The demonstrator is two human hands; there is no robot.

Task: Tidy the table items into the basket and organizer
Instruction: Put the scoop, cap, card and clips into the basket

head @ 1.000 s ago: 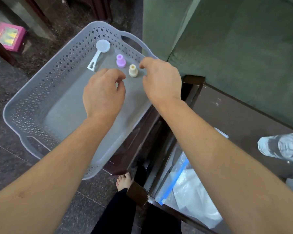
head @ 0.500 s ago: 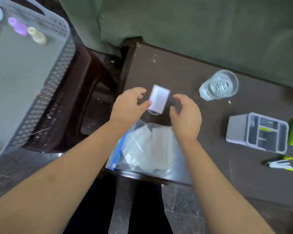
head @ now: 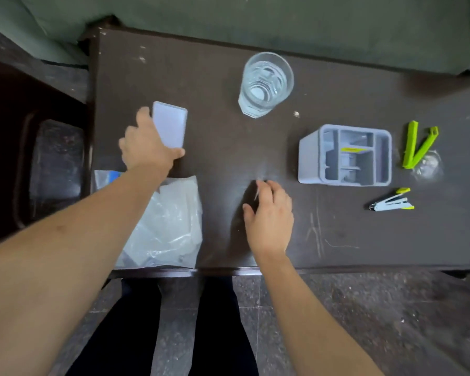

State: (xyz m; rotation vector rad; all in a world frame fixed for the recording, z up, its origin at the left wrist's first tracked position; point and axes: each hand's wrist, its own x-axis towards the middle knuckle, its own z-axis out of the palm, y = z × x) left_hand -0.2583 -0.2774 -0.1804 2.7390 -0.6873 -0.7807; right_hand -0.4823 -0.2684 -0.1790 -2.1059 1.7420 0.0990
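Organizer (head: 345,156) (grey) sits right of both hands; left hand (head: 147,145) grips box (head: 170,124), right hand (head: 269,213) loosely curled.

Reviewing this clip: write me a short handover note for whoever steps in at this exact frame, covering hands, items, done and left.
Left hand: fingers closed around the small white box at the table's left end.
Right hand: empty, hovering over bare table.
Organizer stands at right, one yellow-green item in it.
Still out: green clip, stapler, glass of water, plastic bag.
Basket is out of view, so its contents cannot be confirmed.
Left to do: stow the box, then the remaining loose items.
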